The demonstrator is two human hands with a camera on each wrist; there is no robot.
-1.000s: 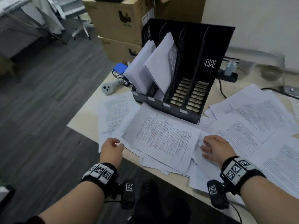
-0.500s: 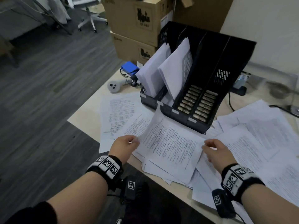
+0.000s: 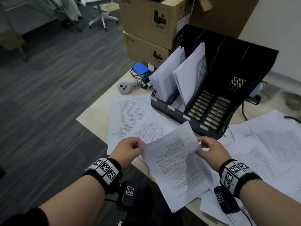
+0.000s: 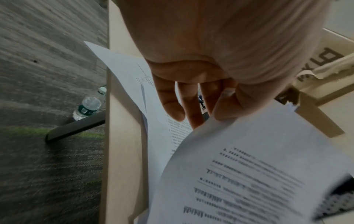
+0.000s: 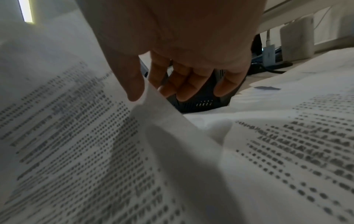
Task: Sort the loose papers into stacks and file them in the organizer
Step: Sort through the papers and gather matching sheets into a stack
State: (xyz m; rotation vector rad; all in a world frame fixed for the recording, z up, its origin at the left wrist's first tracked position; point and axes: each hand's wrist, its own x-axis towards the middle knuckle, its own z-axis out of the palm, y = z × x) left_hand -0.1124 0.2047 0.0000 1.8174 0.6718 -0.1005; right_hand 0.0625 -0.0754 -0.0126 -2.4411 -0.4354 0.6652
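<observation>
A printed sheet [image 3: 175, 162] is lifted off the desk between both hands. My left hand [image 3: 130, 148] pinches its left edge [image 4: 220, 121], thumb on top. At its right edge my right hand [image 3: 210, 148] pinches it between thumb and fingers [image 5: 145, 94]. The black file organizer [image 3: 219, 88] stands just behind, its two left slots holding upright white paper stacks [image 3: 177, 75], its two right slots empty. More loose printed papers [image 3: 267, 149] cover the desk right of my hands, and others [image 3: 130, 118] lie to the left.
A grey controller [image 3: 124, 87] and a blue box [image 3: 140, 70] lie left of the organizer. Cardboard boxes [image 3: 151, 22] are stacked behind the desk. Black cables [image 3: 244, 111] run at the back right. A water bottle [image 4: 87, 108] stands on the floor by the desk's left edge [image 4: 122, 151].
Both hands went from resting flat on the papers to pinching the top sheet's edges and lifting it off the pile toward me. The head view moved closer to the organizer.
</observation>
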